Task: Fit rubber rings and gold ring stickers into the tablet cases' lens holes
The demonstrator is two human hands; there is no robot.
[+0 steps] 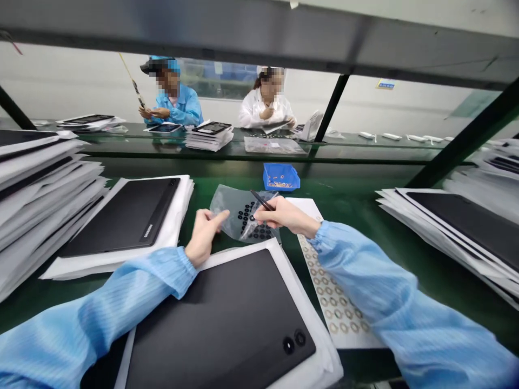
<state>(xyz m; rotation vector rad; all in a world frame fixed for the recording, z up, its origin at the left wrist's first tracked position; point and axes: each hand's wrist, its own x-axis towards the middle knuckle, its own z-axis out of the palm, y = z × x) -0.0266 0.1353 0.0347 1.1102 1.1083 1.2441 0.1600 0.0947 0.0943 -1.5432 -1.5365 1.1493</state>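
Note:
My left hand (204, 231) is closed on the near left edge of a clear plastic bag (221, 202), thumb toward the bag. Rows of small black rings (245, 212) show on or in the bag. In my right hand (288, 217) is a pair of dark tweezers (261, 201), gripped over the bag's right side; their tips are hard to make out. Close in front of me lies a black tablet back (227, 319) on white foam sheets, with two round camera openings at its lower right corner.
A sheet of ring-shaped stickers (338, 302) lies under my right forearm. Beyond the bag sits a blue bin (281, 177) of small parts. Stacked tablets (125, 216) stand left, with more (466, 221) right. Two people (178, 102) work across the bench, below an overhead shelf (259, 38).

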